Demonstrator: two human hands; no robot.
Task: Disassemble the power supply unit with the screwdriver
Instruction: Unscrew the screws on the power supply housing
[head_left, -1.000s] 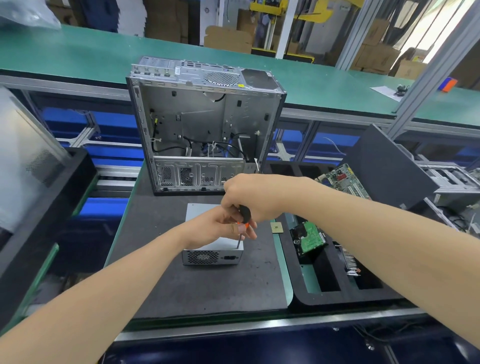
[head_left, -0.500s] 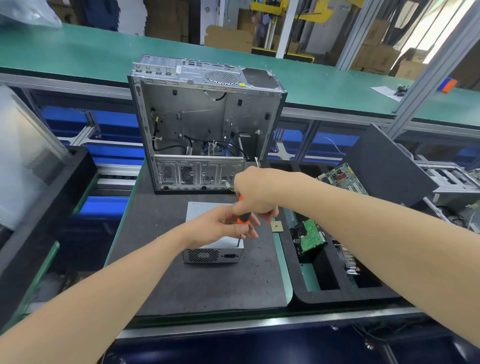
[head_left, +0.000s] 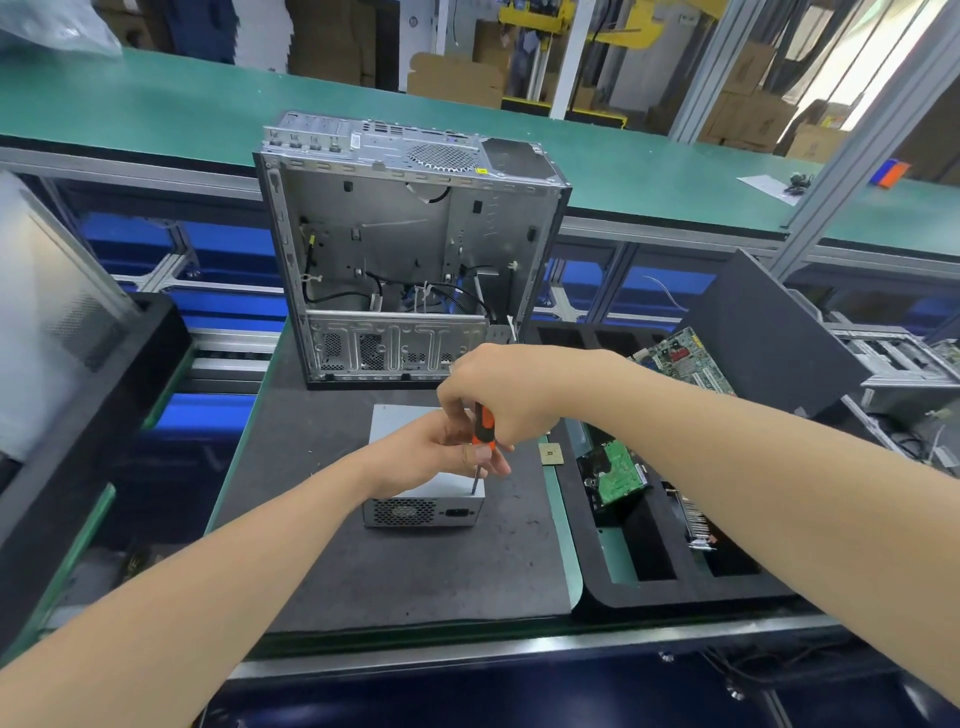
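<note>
A grey metal power supply unit (head_left: 423, 512) lies on the dark mat (head_left: 405, 571), its vented face toward me. My right hand (head_left: 498, 389) grips the orange and black handle of a screwdriver (head_left: 482, 431) held upright. The thin shaft's tip stands on the unit's top near the front right corner. My left hand (head_left: 436, 452) lies over the unit's top, and its fingertips pinch the shaft just below the handle.
An opened computer case (head_left: 410, 249) stands upright behind the unit. A small gold chip (head_left: 550, 455) lies on the mat to the right. A black foam tray (head_left: 670, 587) at right holds a hard drive (head_left: 615, 475) and a circuit board (head_left: 685, 364). A green conveyor belt (head_left: 156, 104) runs behind.
My right hand has lifted slightly on the handle and shifted its grip, so more orange handle shows. The left hand and the unit have stayed put.
</note>
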